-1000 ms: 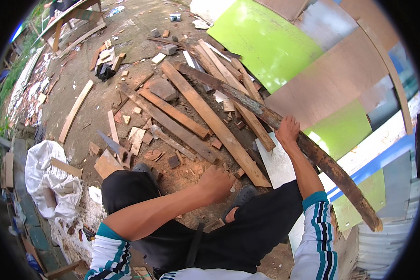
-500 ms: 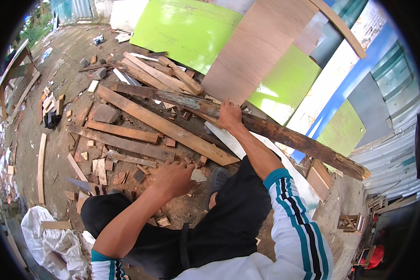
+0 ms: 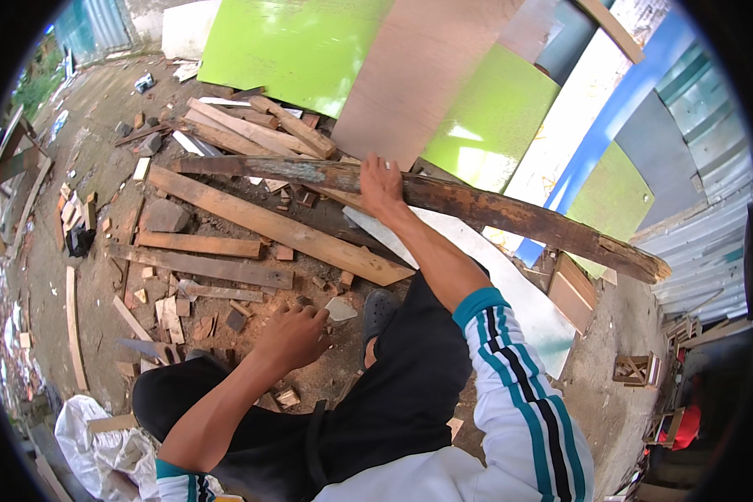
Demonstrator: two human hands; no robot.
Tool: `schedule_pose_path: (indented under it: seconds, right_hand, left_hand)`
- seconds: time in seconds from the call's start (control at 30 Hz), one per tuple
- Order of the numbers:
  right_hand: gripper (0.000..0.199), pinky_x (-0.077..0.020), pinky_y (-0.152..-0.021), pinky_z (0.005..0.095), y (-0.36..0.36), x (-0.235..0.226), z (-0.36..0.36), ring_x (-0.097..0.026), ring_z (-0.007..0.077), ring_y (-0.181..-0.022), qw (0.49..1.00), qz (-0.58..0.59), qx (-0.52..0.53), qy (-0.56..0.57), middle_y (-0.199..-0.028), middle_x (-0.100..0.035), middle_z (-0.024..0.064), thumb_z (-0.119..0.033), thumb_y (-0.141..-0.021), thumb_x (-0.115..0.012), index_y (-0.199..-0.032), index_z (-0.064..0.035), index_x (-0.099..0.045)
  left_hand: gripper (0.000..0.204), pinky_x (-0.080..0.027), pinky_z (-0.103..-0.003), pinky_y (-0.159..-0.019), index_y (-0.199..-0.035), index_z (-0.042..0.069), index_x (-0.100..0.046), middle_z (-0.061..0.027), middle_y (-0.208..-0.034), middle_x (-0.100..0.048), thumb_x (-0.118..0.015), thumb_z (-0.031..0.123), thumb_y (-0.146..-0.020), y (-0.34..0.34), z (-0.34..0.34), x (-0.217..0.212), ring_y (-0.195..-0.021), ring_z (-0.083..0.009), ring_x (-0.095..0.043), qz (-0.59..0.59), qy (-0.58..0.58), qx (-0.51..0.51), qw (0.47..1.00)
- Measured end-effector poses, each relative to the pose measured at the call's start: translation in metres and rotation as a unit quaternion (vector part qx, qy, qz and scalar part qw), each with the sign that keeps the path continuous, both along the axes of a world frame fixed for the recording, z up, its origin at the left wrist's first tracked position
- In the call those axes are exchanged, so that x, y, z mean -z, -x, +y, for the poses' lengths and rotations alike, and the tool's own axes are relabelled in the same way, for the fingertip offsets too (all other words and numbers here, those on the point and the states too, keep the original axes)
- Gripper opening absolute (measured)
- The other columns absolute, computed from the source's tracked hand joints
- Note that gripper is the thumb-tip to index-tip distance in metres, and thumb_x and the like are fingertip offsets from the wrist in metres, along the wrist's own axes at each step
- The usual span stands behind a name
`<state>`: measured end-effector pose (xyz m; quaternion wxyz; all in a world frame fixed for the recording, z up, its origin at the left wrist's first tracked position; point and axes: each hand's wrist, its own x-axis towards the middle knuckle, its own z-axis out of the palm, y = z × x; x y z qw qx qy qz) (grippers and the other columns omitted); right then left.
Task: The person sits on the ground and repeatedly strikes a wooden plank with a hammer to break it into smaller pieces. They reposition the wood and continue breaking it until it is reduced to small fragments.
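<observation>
My right hand (image 3: 381, 186) is closed over the top of a long, dark, weathered wooden beam (image 3: 510, 207), gripping it left of its middle. The beam slants across the scene, its jagged right end nearer to me. Above the littered ground, in front of my bent left leg, my left hand (image 3: 291, 336) hangs with loosely bent fingers, and I see nothing in it. A lighter brown plank (image 3: 284, 222) lies below the beam, its near end close to my right knee. A shorter grey-brown board (image 3: 201, 264) lies beyond my left hand.
Several loose planks (image 3: 251, 130) are piled at the back. Green panels (image 3: 293, 50) and a brown plywood sheet (image 3: 418, 75) lean behind them. A handsaw (image 3: 148, 348) lies by my left knee, near a white sack (image 3: 92, 443). A stone (image 3: 166, 216) sits among wood scraps.
The view has shifted, so most things appear farther left. My right hand stays on the beam, which lies at a similar slant. The fingers of my left hand have curled in a little.
</observation>
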<state>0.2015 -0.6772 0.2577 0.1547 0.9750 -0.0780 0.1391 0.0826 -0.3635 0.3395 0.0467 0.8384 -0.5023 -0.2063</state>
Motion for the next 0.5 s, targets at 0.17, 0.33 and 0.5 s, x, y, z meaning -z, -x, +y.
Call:
schedule_pose_path:
  seconds: [0.17, 0.33, 0.5]
  right_hand:
    - [0.059, -0.0478, -0.09, 0.0485, 0.008, 0.003, -0.01, -0.056, 0.0292, -0.115, 0.97, 0.183, 0.061, -0.147, -0.122, -0.051, 0.0127, -0.036, -0.073, -0.082, -0.117, -0.0009, -0.063]
    - [0.063, -0.0546, -0.082, 0.0486, 0.014, 0.033, -0.02, -0.056, 0.0307, -0.112, 0.964, 0.221, 0.065, -0.137, -0.12, -0.048, 0.0141, -0.033, -0.071, -0.083, -0.117, 0.0018, -0.058]
    - [0.066, -0.0576, -0.08, 0.045, 0.015, 0.061, -0.028, -0.06, 0.033, -0.107, 0.946, 0.28, 0.073, -0.143, -0.116, -0.052, 0.0178, -0.031, -0.068, -0.083, -0.116, 0.0043, -0.056]
  left_hand:
    - [0.052, -0.047, -0.042, -0.091, -0.125, 0.004, -0.058, -0.0139, -0.109, -0.068, -0.065, 0.041, -0.089, 0.001, 0.005, 0.013, -0.109, -0.0291, -0.063, 0.015, -0.047, -0.004, 0.999]
    - [0.047, -0.047, -0.042, -0.09, -0.118, 0.006, -0.06, -0.014, -0.109, -0.067, -0.066, 0.041, -0.087, 0.005, 0.018, 0.027, -0.106, -0.03, -0.064, 0.019, -0.064, -0.005, 0.998]
    - [0.051, -0.047, -0.04, -0.088, -0.121, 0.005, -0.057, -0.0108, -0.104, -0.067, -0.067, 0.043, -0.087, 0.002, 0.023, 0.028, -0.103, -0.0278, -0.064, 0.022, -0.091, -0.013, 0.995]
